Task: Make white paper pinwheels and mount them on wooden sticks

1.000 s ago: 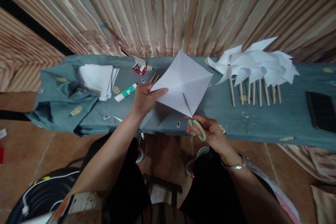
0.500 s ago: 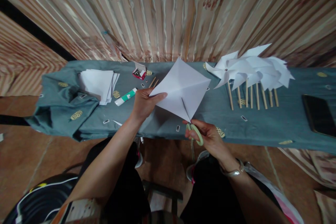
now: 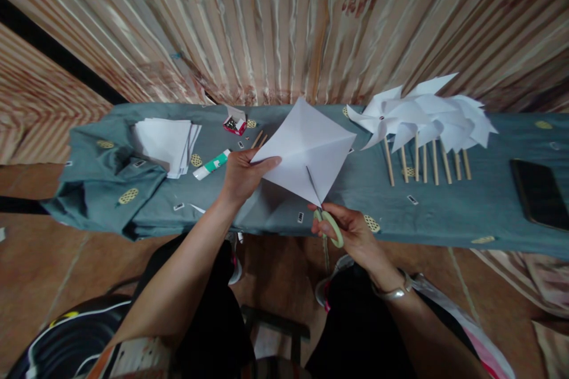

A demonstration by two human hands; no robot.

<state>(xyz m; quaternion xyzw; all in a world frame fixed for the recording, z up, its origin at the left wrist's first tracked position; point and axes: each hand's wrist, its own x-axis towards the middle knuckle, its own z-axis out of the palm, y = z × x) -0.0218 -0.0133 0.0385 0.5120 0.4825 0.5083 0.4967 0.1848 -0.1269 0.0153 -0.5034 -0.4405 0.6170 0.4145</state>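
Observation:
A creased white square of paper (image 3: pixel 313 130) is held up over the cloth, one corner pointing toward me. My left hand (image 3: pixel 243 174) pinches its left corner, thumb on top. In my right hand (image 3: pixel 349 228) are scissors (image 3: pixel 332 230) with pale green handles. One blade lies over the paper, running from the near corner toward the middle; the other is hidden beneath. Left of the paper lie a green and white glue stick (image 3: pixel 212 166), two thin wooden sticks (image 3: pixel 258 139) and a small red box (image 3: pixel 235 122) of metal pieces.
White paper pinwheels (image 3: pixel 427 115) on wooden sticks lie in a row at the right. A dark phone (image 3: pixel 540 194) rests at the far right. Stacked white paper (image 3: pixel 164 143) sits left on the bunched green tablecloth (image 3: pixel 106 183). A striped curtain (image 3: pixel 284 23) hangs behind.
Hardly anything differs. The whole view has shifted very slightly; both hands, the paper and the scissors keep nearly the same places.

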